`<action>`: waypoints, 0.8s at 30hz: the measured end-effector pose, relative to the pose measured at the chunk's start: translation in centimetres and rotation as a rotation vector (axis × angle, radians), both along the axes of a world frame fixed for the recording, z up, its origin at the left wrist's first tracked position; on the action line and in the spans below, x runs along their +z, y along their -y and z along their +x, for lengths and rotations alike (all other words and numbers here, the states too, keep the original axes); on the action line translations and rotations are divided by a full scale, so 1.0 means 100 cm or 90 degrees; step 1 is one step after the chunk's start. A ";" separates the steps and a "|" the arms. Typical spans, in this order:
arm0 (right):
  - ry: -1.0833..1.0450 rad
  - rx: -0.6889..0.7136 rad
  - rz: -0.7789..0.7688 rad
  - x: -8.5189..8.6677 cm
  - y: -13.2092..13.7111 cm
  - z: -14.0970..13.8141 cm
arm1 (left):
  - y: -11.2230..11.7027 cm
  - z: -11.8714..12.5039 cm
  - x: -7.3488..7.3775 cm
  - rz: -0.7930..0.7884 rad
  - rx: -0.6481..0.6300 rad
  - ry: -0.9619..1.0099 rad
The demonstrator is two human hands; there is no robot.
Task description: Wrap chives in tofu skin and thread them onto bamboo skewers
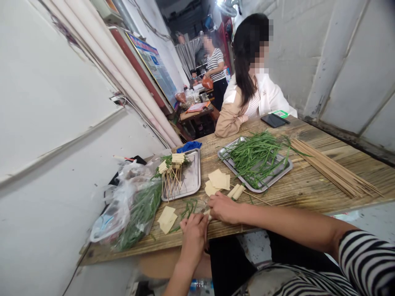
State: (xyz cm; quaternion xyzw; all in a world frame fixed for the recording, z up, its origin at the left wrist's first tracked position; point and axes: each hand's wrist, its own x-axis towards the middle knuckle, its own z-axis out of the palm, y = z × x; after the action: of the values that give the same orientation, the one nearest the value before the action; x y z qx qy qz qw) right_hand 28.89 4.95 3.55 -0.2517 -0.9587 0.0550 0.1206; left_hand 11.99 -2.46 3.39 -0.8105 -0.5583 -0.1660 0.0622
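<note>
Near the table's front edge, my left hand [194,230] and my right hand [224,208] are closed over the two ends of a pale tofu skin roll [209,214], mostly hidden by my fingers. Just beyond my right hand lie a few finished rolls with green ends [237,192], beside a thin wooden skewer [257,198]. A loose stack of tofu skin squares [217,180] lies behind my right hand. More squares [167,219] rest left of my left hand, next to some loose chive pieces [189,208].
A metal tray [195,181] holds skewered rolls [173,164]. Another tray [285,166] carries a heap of chives [257,154]. Bare skewers [333,168] lie at right, plastic bags with greens [140,211] at left. A person [247,90] sits across, near a phone [274,120].
</note>
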 end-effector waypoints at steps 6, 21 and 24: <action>0.050 0.000 -0.025 -0.001 -0.007 -0.004 | 0.000 0.000 -0.008 0.039 -0.003 0.013; 0.071 0.009 0.019 0.005 -0.007 -0.002 | -0.010 -0.006 -0.025 0.042 -0.010 0.034; 0.038 0.038 0.085 0.002 -0.001 0.002 | -0.018 -0.006 -0.026 -0.008 -0.014 0.038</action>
State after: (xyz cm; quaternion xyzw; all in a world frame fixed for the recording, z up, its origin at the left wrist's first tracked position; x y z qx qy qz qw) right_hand 29.07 5.05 3.72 -0.2161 -0.9705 -0.0133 0.1065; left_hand 11.36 -0.65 0.78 -0.8115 -0.5522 -0.1871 0.0385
